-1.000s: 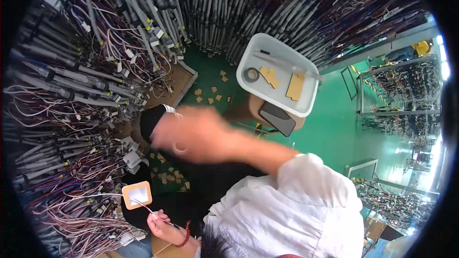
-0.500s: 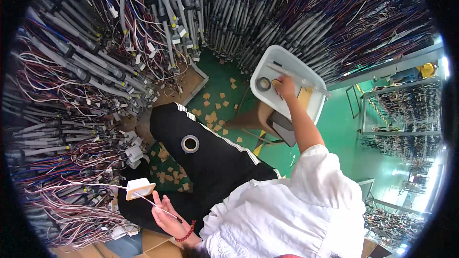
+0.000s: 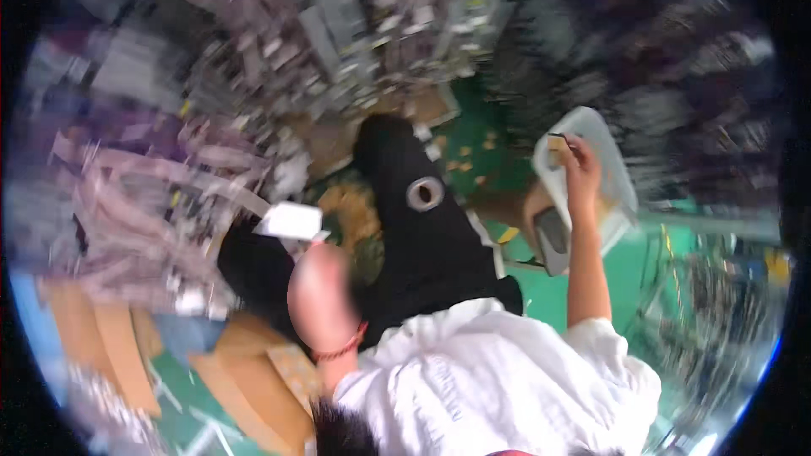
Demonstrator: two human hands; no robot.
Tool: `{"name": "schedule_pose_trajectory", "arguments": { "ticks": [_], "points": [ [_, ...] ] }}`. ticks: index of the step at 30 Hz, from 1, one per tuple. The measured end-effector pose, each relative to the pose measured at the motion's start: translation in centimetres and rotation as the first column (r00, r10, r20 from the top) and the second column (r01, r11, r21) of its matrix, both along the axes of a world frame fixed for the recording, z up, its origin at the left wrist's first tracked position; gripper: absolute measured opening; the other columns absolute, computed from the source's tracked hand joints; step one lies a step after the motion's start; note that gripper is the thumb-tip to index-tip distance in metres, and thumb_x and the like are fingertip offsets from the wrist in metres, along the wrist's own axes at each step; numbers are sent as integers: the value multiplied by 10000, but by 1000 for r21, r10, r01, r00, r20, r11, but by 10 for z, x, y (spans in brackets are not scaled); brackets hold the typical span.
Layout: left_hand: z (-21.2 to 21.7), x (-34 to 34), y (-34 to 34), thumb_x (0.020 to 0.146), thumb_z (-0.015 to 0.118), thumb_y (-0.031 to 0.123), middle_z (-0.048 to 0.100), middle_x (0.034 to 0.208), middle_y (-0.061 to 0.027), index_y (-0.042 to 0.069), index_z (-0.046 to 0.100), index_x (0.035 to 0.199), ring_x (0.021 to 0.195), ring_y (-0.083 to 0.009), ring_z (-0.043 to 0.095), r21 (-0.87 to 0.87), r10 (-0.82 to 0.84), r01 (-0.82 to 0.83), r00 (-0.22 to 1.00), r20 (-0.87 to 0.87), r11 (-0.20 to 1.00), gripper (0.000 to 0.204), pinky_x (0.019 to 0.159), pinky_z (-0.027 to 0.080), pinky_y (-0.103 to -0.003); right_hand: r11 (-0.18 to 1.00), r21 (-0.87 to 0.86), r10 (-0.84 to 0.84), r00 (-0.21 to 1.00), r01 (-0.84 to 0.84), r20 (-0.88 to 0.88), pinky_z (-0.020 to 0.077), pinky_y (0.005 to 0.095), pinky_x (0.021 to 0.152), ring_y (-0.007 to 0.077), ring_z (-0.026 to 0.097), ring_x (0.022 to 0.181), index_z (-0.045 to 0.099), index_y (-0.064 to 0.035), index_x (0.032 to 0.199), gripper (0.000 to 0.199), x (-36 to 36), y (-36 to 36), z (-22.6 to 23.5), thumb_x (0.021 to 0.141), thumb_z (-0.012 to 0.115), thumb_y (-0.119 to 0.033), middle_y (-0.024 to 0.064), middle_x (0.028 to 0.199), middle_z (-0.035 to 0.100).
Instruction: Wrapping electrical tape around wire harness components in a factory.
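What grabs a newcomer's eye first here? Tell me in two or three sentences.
First, the right hand stretched out to the white plastic tray at right, fingers at a small yellowish piece there. Next, the grey roll of tape lying on the black-clad lap in the middle. At left, the blurred left hand rises beside a white card.
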State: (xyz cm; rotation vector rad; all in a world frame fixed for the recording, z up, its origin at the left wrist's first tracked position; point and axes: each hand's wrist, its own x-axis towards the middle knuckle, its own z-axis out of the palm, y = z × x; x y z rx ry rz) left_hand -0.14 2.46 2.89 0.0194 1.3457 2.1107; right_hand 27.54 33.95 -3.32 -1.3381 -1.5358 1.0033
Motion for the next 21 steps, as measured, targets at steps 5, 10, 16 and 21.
{"name": "schedule_pose_trajectory", "arguments": {
  "ticks": [5,10,16,21],
  "points": [
    [11,13,26,959,481,161,534,1252,-216,-40,553,962,1080,-243,569,4,-42,42,998,48,999,214,932,476,-379,745,29,666,742,-666,-74,487,231,606,124,600,724,696,-20,920,169,-168,-148,94,755,727,-40,83,866,641],
    [12,0,-7,961,489,165,584,1112,-112,12,559,931,899,-112,563,-1,9,-9,1000,-8,1000,171,805,487,-268,466,-182,749,496,-866,-440,503,229,666,126,607,806,655,52,964,185,-215,-197,94,784,682,27,94,965,606],
    [3,-17,-28,950,489,123,588,1068,-86,8,561,904,819,-78,514,-8,-71,71,976,-207,997,143,718,420,-231,250,-437,604,492,-864,-627,508,244,621,135,611,653,677,45,922,116,-227,-196,89,813,653,13,81,824,642],
    [-1,-23,-30,938,503,76,588,1087,-94,-19,562,942,860,-90,529,29,-129,145,938,-321,989,112,777,435,-229,302,-482,632,551,-822,-545,490,227,567,104,576,598,644,17,844,50,-230,-203,91,817,639,-25,45,745,619]
  ]
}}
